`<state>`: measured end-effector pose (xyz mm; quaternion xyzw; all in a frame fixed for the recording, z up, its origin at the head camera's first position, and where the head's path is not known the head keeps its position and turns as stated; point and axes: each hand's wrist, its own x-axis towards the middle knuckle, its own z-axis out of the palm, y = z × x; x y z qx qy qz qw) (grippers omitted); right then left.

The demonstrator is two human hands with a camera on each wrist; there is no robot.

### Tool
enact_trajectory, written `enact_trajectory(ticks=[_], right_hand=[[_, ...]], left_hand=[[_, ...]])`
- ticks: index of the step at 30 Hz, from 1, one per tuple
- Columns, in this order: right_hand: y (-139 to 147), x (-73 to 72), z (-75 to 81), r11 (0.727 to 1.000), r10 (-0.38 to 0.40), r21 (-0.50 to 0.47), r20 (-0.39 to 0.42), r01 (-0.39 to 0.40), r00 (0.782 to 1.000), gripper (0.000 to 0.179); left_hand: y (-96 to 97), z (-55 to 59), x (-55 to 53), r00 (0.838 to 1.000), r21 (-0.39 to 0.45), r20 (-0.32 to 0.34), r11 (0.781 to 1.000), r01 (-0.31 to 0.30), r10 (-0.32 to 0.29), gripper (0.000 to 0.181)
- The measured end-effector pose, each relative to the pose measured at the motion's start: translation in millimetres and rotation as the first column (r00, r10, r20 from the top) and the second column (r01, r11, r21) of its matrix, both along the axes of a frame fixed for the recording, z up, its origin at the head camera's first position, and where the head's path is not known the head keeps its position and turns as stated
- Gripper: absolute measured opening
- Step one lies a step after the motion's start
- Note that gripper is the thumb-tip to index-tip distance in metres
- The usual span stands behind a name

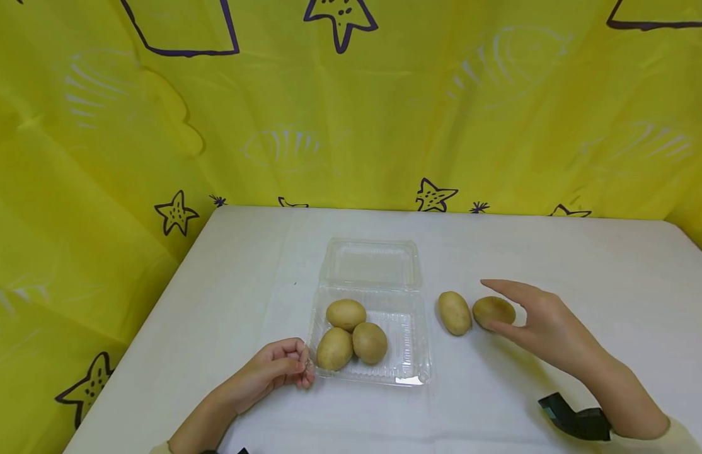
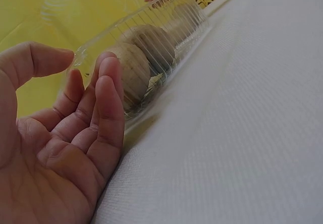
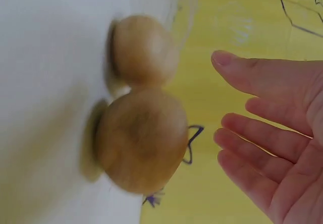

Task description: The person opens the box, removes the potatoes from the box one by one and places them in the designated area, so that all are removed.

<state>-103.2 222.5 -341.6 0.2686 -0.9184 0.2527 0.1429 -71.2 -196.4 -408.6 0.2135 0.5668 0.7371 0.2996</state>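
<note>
A clear plastic clamshell container [image 1: 408, 340] lies with its lid folded back, three potatoes [image 1: 370, 343] grouped in the left part of its base. At the front left corner my left hand [image 1: 277, 366] pinches the rim between thumb and fingers; the left wrist view shows the fingertips [image 2: 108, 90] against the see-through side wall. To the right of the container, one potato [image 1: 455, 313] stands beside another potato [image 1: 494, 312]. Over this rightmost one, my right hand [image 1: 546, 321] reaches with thumb and fingers spread apart. In the right wrist view a gap shows between the fingers and the potato [image 3: 144, 141].
A white cloth [image 1: 260, 252] covers the table. Yellow patterned fabric [image 1: 385, 113] hangs along the back and left side. The raised lid [image 1: 374, 261] stretches away behind the base. A black strap piece [image 1: 578, 419] sits at the right wrist.
</note>
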Motion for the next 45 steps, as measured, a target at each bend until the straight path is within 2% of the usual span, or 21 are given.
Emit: enact_trajectory(ticks=[6,14,17,22,25,29,32,35,41,45], right_hand=[[-22,-0.7,8.8,0.994,0.092,-0.057,-0.056,-0.095,0.994,0.057],[-44,-4.3,4.8,0.987,0.142,-0.073,-0.010,-0.142,0.990,0.050],[-55,-5.2,3.4,0.982,0.180,-0.052,-0.026,-0.181,0.983,0.049],[-73,-5.1,0.2,0.964,0.262,-0.043,-0.010,-0.262,0.965,0.047],[-84,-5.2,-1.9,0.945,0.327,-0.031,0.040,-0.325,0.944,0.044],[-93,-5.8,-5.4,0.924,0.381,0.012,0.058,-0.383,0.923,0.042],[-97,-6.0,-8.6,0.916,0.398,0.034,0.062,-0.401,0.915,0.043],[-101,-6.8,-11.2,0.910,0.410,0.028,0.101,-0.414,0.907,0.044],[-112,-11.5,-19.5,0.877,0.477,-0.015,0.146,-0.480,0.867,0.041],[-119,-11.8,-22.9,0.871,0.488,-0.018,0.166,-0.492,0.857,0.043]], left_hand=[[0.6,-0.4,0.5,1.000,0.000,0.000,1.000,-0.003,0.003,0.011],[1.0,-0.4,-0.4,1.000,0.011,0.002,1.000,0.001,-0.001,0.011],[0.9,-0.6,-0.1,1.000,0.009,0.004,1.000,0.000,0.000,0.012],[1.2,-0.7,0.5,1.000,0.003,-0.002,1.000,-0.007,0.007,0.010],[1.0,-0.8,0.6,1.000,0.004,-0.003,1.000,-0.006,0.006,0.011],[0.6,-0.5,0.1,1.000,0.009,-0.006,1.000,-0.001,0.001,0.012],[0.6,-0.3,-0.4,1.000,0.009,-0.012,1.000,0.001,-0.001,0.012],[0.5,-0.1,-0.4,1.000,0.007,-0.014,1.000,0.000,0.000,0.011],[0.1,0.5,-0.2,1.000,0.000,-0.012,1.000,-0.002,0.002,0.011],[0.3,0.6,-0.2,1.000,-0.005,-0.015,1.000,-0.004,0.004,0.011]])
